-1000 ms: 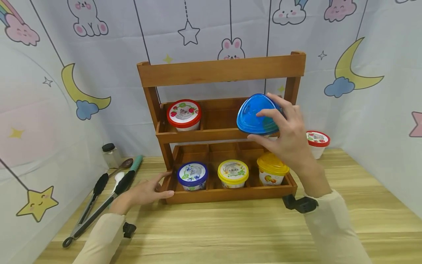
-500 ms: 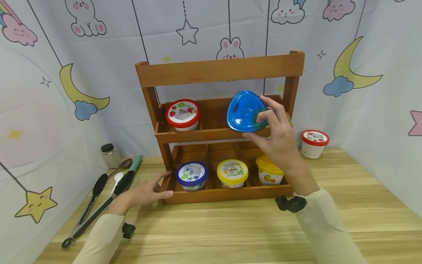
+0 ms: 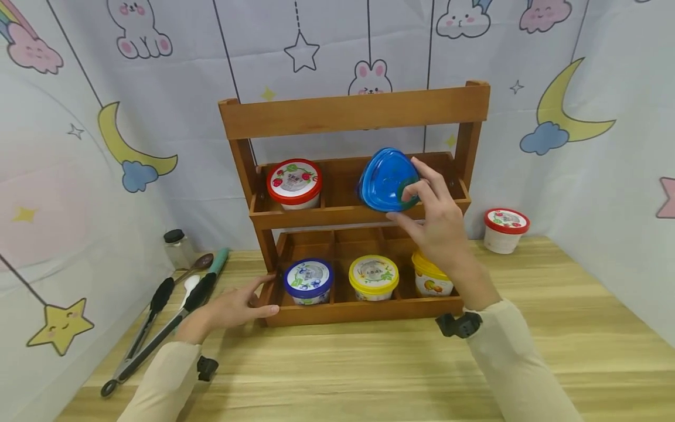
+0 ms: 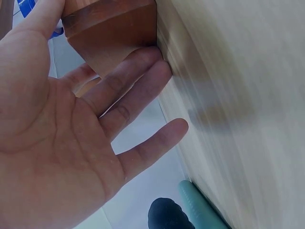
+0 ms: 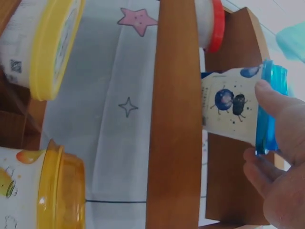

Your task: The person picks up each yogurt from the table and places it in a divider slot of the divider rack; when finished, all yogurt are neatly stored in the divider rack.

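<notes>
My right hand [image 3: 442, 225] holds a tub with a clear blue, rounded-triangular lid [image 3: 384, 176] at the rack's upper tier, over its middle part. In the right wrist view blueberries are printed on the tub's white side [image 5: 232, 102], and thumb and fingers grip it at the lid. Whether its base touches the shelf, I cannot tell. My left hand [image 3: 232, 306] rests against the lower left corner of the wooden rack [image 3: 353, 112]. Its fingers are extended along the rack's end in the left wrist view, holding nothing.
A red-lidded tub [image 3: 294, 183] sits at upper left. Below stand a dark-blue-lidded tub [image 3: 308, 278], a yellow-lidded tub [image 3: 373, 275] and an orange-yellow-lidded tub [image 3: 429, 275]. Another red-lidded tub [image 3: 505, 228] is on the table at right. Tongs [image 3: 158, 334], spoons and a jar [image 3: 178, 247] lie left.
My right hand has carried the blue-lidded tub leftward along the upper tier, uncovering the red-lidded tub on the table at right. The left hand stays against the rack.
</notes>
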{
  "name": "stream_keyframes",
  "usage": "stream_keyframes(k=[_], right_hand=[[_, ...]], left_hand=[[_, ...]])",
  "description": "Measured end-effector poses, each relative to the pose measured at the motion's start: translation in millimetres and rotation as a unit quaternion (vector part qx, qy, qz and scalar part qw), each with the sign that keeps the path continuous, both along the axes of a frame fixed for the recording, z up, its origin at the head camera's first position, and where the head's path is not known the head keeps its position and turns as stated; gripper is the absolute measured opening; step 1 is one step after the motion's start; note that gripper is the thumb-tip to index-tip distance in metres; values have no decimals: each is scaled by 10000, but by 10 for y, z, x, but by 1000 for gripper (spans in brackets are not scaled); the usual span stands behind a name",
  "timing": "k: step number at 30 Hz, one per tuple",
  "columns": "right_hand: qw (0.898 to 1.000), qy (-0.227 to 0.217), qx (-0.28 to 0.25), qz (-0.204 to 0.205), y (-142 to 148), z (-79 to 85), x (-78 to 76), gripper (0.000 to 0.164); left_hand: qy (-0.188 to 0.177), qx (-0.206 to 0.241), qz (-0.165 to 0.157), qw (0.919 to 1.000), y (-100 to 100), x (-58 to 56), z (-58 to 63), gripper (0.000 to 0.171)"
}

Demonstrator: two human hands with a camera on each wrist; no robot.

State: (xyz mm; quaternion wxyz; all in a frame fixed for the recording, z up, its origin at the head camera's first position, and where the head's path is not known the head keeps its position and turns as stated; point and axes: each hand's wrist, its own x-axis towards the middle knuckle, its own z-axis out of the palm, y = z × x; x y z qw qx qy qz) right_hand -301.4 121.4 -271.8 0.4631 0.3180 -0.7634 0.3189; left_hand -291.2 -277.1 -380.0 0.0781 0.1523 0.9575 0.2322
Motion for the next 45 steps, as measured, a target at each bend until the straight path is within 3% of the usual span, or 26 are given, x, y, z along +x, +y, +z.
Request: stream_keyframes(k=[8,15,31,45], right_hand=[[9990,-326,-276,-122,-177,50,-34,35],[9982,-358,-445,-178,-278,90,-109,34],[9982,-381,-413,-188,-287,11,-199,30],[9980,-335,-498,-188,-248,8,-203,38]], left_hand=[[60,71,-70,9999,-10,23,-23,85],[-20,56,-6,10000,1,6,24,85],[-101,-124,108,9998,26,-1,20,87],[-137,-88,131,9998,16,-7,14,87]])
